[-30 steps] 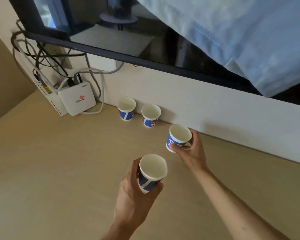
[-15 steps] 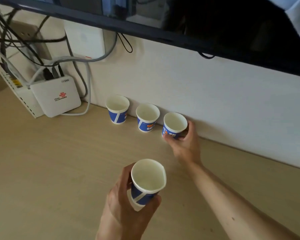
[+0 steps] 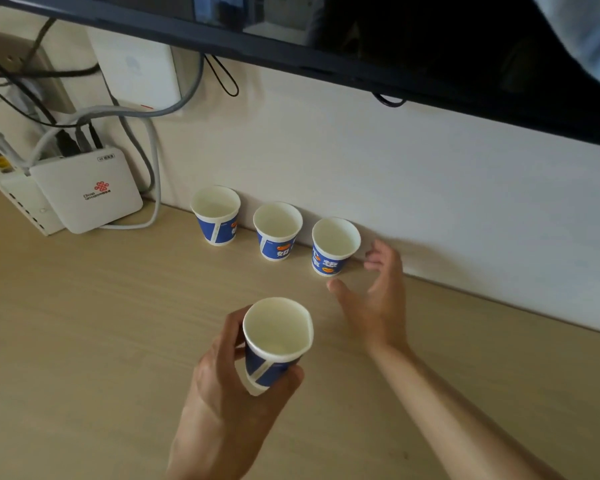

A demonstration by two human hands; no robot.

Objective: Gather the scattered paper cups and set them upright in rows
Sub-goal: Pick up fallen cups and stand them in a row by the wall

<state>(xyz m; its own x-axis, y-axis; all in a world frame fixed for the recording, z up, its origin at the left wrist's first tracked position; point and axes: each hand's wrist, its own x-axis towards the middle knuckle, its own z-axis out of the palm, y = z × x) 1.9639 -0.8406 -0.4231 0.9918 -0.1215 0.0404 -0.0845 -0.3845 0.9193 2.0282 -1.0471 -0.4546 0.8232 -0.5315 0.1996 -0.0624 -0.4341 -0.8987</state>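
Observation:
Three blue-and-white paper cups stand upright in a row against the white wall: a left cup [image 3: 216, 215], a middle cup [image 3: 277, 231] and a right cup [image 3: 334, 246]. My right hand [image 3: 378, 299] hovers just right of the right cup, fingers spread and apart from it. My left hand [image 3: 229, 386] grips a fourth paper cup [image 3: 274, 344] above the wooden desk [image 3: 84, 341], mouth up and tilted slightly, its rim a little dented.
A white router box [image 3: 87, 190] with grey and black cables [image 3: 146, 140] leans against the wall at the left. A dark monitor edge [image 3: 326, 60] overhangs the wall above the cups. Bare desk lies to the right of the row.
My right hand set its cup down at the right end of the row and let go, drawing back a little. My left hand kept its cup.

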